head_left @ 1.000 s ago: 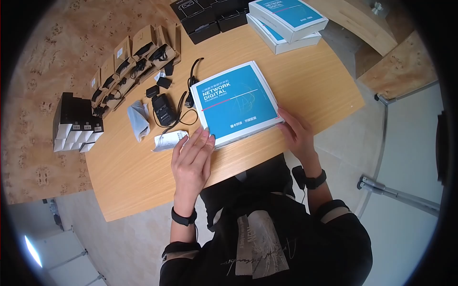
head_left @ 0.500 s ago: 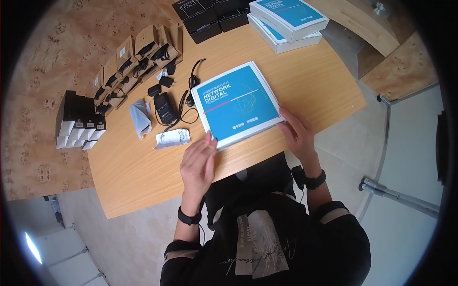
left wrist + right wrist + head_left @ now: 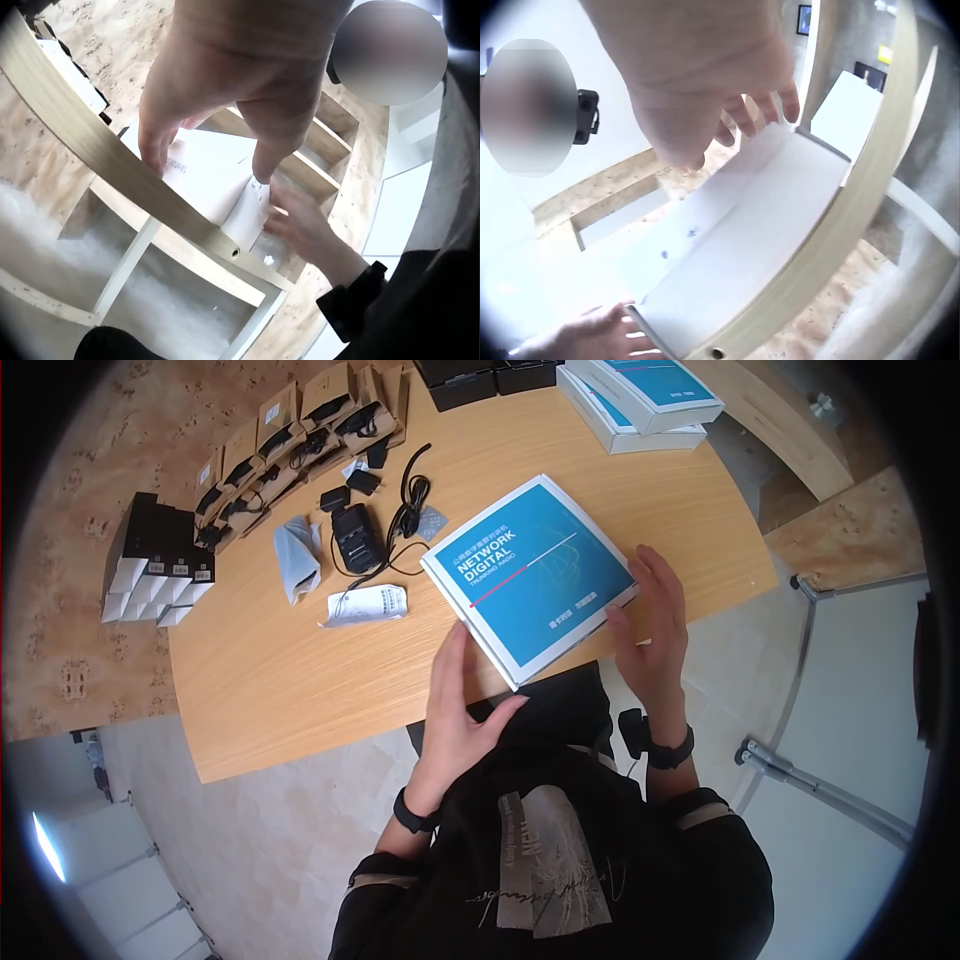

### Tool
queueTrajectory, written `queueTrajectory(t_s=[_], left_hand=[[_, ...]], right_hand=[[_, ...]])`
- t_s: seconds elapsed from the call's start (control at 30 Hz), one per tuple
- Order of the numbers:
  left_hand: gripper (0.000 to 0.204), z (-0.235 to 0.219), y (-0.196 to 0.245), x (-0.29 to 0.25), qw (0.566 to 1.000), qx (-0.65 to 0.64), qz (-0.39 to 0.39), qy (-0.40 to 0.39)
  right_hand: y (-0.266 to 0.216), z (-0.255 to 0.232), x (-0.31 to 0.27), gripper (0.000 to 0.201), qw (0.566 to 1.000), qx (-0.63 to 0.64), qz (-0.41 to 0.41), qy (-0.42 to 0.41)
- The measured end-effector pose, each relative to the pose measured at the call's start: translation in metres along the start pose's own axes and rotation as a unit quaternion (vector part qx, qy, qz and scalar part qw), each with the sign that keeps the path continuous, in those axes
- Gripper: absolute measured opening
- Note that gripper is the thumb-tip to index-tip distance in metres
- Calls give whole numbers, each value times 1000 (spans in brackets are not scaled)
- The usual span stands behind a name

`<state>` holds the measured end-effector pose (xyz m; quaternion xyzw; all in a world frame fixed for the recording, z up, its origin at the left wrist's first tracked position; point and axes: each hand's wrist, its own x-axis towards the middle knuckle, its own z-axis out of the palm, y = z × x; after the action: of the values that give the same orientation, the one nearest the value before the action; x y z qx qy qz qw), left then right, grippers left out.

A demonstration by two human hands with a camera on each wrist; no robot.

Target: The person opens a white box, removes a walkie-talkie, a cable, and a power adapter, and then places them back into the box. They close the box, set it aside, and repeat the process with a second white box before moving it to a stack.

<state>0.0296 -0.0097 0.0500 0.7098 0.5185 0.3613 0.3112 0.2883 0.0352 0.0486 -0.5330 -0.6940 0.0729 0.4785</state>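
A flat white box with a blue "NETWORK DIGITAL" lid (image 3: 545,585) lies turned at an angle at the table's near edge, its front corner reaching over that edge. My left hand (image 3: 460,710) is along its left side, fingers extended and thumb spread near the front corner. At the right corner, my right hand (image 3: 655,625) has its fingers loosely extended and its thumb by the edge. The left wrist view shows the left hand (image 3: 232,82) spanning the white box (image 3: 210,169). In the right wrist view, the right hand (image 3: 705,82) is beside the box's white side (image 3: 757,240).
A black radio (image 3: 355,538), coiled black cable (image 3: 412,505), grey-blue pouch (image 3: 297,560) and white packet (image 3: 367,605) lie left of the box. Brown cartons with cables (image 3: 325,400), upright black-and-white boxes (image 3: 150,565) and two stacked blue-lidded boxes (image 3: 650,395) stand farther out.
The box has turned clockwise and shifted toward the right and the near edge. My left hand has moved from the front-left corner to the left side, thumb spread. The head view has shifted too.
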Motion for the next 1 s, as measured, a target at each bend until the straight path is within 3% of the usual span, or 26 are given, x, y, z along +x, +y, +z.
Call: queueTrajectory(t_s=[0.07, 0.13, 0.17, 0.23, 0.33, 0.6, 0.67, 0.7, 0.77, 0.9, 1.0], left_hand=[[101, 11, -2, -1, 1000, 22, 1, 2], [101, 20, -8, 3, 999, 22, 20, 21], [99, 21, -8, 4, 999, 15, 24, 24], [93, 21, -8, 3, 999, 14, 20, 24], [89, 26, -16, 0, 998, 22, 38, 52], [77, 36, -21, 1, 992, 34, 54, 110], [76, 32, -12, 1, 994, -37, -73, 68], [76, 35, -15, 2, 994, -39, -73, 70], [64, 40, -19, 5, 981, 60, 78, 167], [58, 41, -16, 2, 988, 19, 11, 155], [58, 39, -21, 4, 983, 42, 55, 171]], right_hand=[[-24, -2, 9, 46, 999, -21, -34, -5], [-48, 0, 18, 51, 981, -27, -122, -147], [-53, 5, 19, 51, 981, -28, -123, -151], [-60, 12, 22, 55, 952, -89, -138, -257], [-60, 19, 29, 53, 937, -91, -145, -305], [-57, 26, 45, 38, 901, -49, -244, -355], [-56, 28, 52, 33, 885, -23, -277, -373], [-55, 30, 56, 30, 874, -28, -322, -363], [-56, 34, 65, 27, 855, -34, -372, -360], [-60, 40, 74, 25, 827, -6, -394, -400], [-63, 45, 77, 25, 825, -14, -390, -410]])
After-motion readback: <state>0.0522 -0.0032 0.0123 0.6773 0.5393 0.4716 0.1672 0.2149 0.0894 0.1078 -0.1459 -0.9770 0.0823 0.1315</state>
